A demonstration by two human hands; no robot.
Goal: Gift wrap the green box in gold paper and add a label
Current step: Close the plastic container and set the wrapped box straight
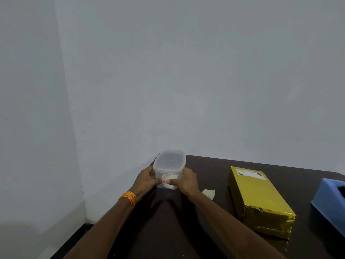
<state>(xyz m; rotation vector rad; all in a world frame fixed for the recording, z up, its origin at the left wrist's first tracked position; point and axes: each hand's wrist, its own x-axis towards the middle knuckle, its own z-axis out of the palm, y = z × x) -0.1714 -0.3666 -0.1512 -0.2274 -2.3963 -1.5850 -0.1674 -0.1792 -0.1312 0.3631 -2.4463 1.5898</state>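
**Gold-wrapped box labelled; hands busy with label tub**

On the dark brown wooden table [214,230], against a pale grey-blue wall [186,71]: the rectangular box in shiny gold paper [259,200], lying flat to the right, well apart from both hands, fully covered with no green showing. Stuck at its far end, a white rectangular label [250,174]. Wrapping and labelling apparently done; only tidying seemingly left. At the right edge, a blue plastic tape dispenser [330,200], partly cut off. Near the table's far corner, a lidded translucent plastic tub [169,164] with white slips inside, gripped from both sides: left hand [147,181] and right hand [186,181] curled around its walls, thumbs pressed on the near face. Just right, a small cream scrap of backing paper [209,193]. On the left wrist, an orange thread band [128,198].
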